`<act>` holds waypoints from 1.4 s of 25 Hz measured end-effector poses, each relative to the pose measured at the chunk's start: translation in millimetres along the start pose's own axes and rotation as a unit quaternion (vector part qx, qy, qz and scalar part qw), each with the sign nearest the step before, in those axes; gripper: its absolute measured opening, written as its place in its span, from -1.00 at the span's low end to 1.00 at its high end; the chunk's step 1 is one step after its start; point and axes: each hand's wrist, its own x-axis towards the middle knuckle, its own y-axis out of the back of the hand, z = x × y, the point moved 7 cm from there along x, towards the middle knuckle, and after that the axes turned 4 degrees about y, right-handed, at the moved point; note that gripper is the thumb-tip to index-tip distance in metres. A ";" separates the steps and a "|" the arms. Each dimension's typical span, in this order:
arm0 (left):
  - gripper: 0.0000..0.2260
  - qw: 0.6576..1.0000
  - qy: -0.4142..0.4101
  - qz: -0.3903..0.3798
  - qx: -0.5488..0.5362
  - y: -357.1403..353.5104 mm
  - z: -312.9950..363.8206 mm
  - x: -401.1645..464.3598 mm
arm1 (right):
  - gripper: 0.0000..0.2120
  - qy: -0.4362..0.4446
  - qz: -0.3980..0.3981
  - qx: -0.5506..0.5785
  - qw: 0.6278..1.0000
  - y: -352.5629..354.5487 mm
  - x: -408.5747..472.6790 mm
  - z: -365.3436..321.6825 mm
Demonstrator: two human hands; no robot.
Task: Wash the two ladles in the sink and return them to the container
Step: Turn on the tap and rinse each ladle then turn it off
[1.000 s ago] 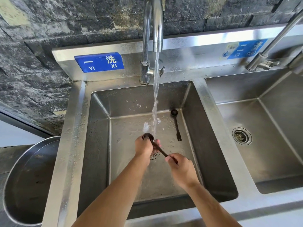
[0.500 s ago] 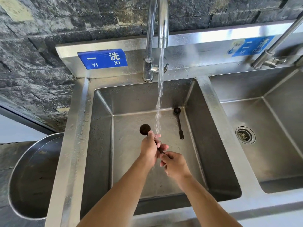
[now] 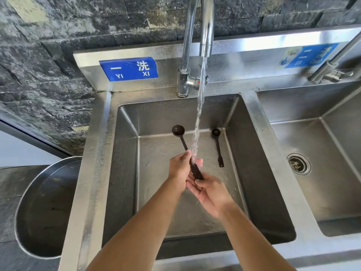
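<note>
Over the left sink basin [image 3: 127, 173] I hold a dark ladle [image 3: 180, 136] by its handle, its round bowl pointing up and away to the left of the water stream. My left hand [image 3: 180, 167] grips the middle of the handle, where the running water lands. My right hand [image 3: 210, 189] pinches the handle's near end. A second dark ladle [image 3: 217, 146] lies flat on the basin floor at the back right, apart from both hands.
The faucet [image 3: 205, 26] runs above the basin. A second sink basin [image 3: 332, 153] with a drain [image 3: 298, 163] lies to the right, with its own tap [image 3: 332, 69]. A large round metal container [image 3: 29, 202] stands at the left, below the counter edge.
My left hand has slid down from the ladle's bowl to its handle. The bowl now sticks out farther up and left of the stream, and my right hand holds the near end.
</note>
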 end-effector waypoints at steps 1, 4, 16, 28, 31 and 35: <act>-0.76 1.000 -0.005 -0.004 0.000 0.6 1.3 -0.4 | -0.67 -0.001 0.004 0.003 1.000 2.0 1.4 0.0; -0.79 0.999 -0.015 -0.048 0.020 2.4 -1.0 -1.6 | -0.81 0.017 0.062 -0.098 0.993 4.0 11.3 -4.3; -0.50 0.999 0.036 0.015 0.006 5.4 12.2 15.8 | -0.78 0.077 0.042 -0.298 0.950 12.6 -11.1 -8.8; -0.82 0.994 0.064 0.002 -0.092 -12.8 -2.5 12.7 | -0.76 -0.030 0.094 -0.416 0.904 20.0 -5.6 -22.9; -0.78 0.994 -0.023 0.026 0.106 5.3 3.5 15.5 | -0.71 0.006 0.075 -0.504 0.861 30.6 -4.2 -32.2; -0.71 0.977 -0.037 -0.002 0.208 15.2 -5.2 12.4 | -0.72 0.054 0.082 -0.619 0.779 39.0 -2.6 -42.5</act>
